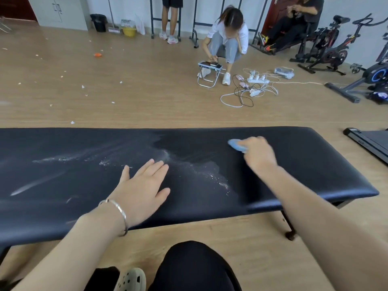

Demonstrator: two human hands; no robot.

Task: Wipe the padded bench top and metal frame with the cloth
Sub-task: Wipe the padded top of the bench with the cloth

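A long black padded bench top [304,162] stretches across the view, streaked with white powder around its middle. My right hand [259,153] grips a light blue cloth [236,144] and presses it onto the pad's right half, near the far edge. My left hand [144,185] lies flat on the pad near the front edge, fingers straight, a silver bangle on the wrist. A dark metal frame leg [288,226] shows under the right end of the bench.
Beyond the bench, a person crouches by a small folding stool [209,73] with power strips and cables [254,85] on the wood floor. Exercise bikes [327,49] stand at the back right; a treadmill edge [367,141] is at the right. Scraps litter the floor at left.
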